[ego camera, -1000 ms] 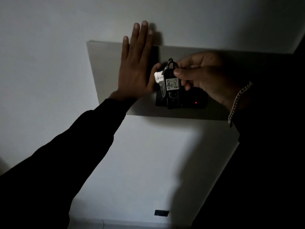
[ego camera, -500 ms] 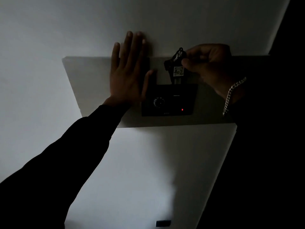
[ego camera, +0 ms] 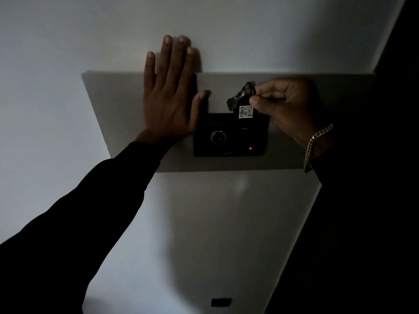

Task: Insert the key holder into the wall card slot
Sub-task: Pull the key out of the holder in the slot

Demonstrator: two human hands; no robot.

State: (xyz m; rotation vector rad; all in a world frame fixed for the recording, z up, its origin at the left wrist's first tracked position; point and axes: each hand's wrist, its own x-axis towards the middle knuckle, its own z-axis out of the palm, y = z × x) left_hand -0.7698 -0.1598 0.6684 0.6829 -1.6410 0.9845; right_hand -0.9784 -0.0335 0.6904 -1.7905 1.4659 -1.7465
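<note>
The room is dim. A black card-slot unit (ego camera: 229,141) with a round dial and a small red light is fixed to a grey wall panel (ego camera: 113,105). My right hand (ego camera: 285,107) pinches the black key holder (ego camera: 246,111), which bears a white tag reading 402 and a metal ring with a key. The holder's lower end meets the top edge of the unit; how deep it sits I cannot tell. My left hand (ego camera: 169,96) lies flat on the wall with fingers spread, just left of the unit, thumb near its top corner.
A chain bracelet (ego camera: 315,143) hangs on my right wrist. A small dark socket plate (ego camera: 221,302) sits low on the white wall. A dark edge, perhaps a door or corner (ego camera: 374,155), runs down the right side.
My right hand has brought the key holder down from above the unit onto its top edge. The left hand stays flat on the wall. The view has shifted slightly.
</note>
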